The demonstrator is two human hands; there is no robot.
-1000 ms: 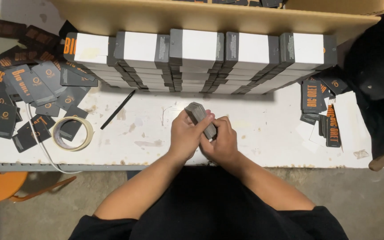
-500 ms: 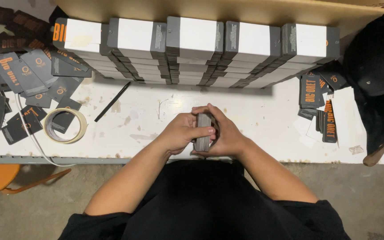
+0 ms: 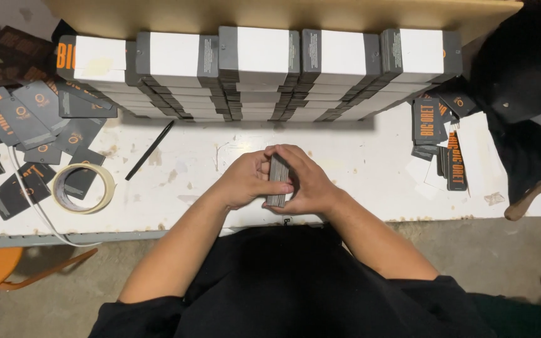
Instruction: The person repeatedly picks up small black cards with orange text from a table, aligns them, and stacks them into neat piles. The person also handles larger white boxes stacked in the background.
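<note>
Grey card tags, squared into a thin stack [image 3: 277, 181], stand on edge between a person's two hands above the near part of a white, paint-scuffed surface [image 3: 358, 169]. Left hand [image 3: 247, 179] curls around the stack's left face, fingers closed against it; right hand [image 3: 302, 181] wraps the other face, fingertips hooked over the top edge, so both hands are shut on the stack with no gap showing. Behind the hands, along the far edge, runs a row of tall tag piles [image 3: 258, 75], each with a white face and dark grey ends. Loose dark tags [image 3: 23, 119] with orange print lie scattered at far left, some overlapping. A roll of tape [image 3: 84, 188] lies flat among them, near a white cord [image 3: 32, 200] trailing off the front edge. A black pen [image 3: 149, 150] lies slanted between the tape and the piles. More dark tags [image 3: 436, 134] sit heaped at right, beside white paper slips [image 3: 474, 156].
</note>
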